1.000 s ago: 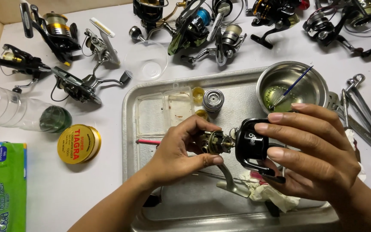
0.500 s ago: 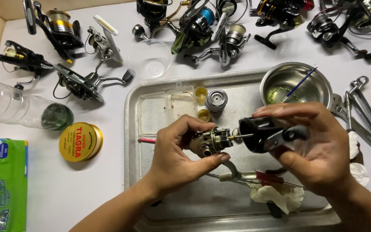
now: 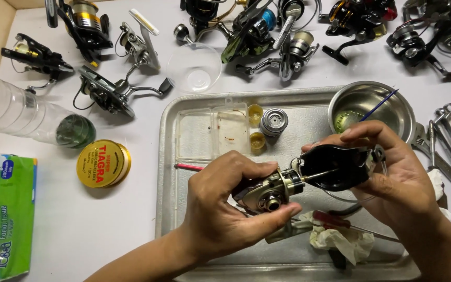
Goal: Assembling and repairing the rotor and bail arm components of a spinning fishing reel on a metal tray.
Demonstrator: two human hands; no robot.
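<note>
Yellow round tin [image 3: 103, 163], green pack [image 3: 10, 214]

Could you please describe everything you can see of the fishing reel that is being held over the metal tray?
The black and gold spinning fishing reel lies sideways above the dented silver metal tray, part dismantled. The left hand grips its gold, metallic-looking body, round end facing the camera. The right hand wraps the glossy black rotor, with a thin shaft bridging both parts and a wire bail looping beneath.

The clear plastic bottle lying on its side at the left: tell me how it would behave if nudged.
The bottle lies on its side and is round, so it would probably roll. It looks thin, clear and empty, so likely light and easy to dent. The yellow spool beside it might stop it.
</note>
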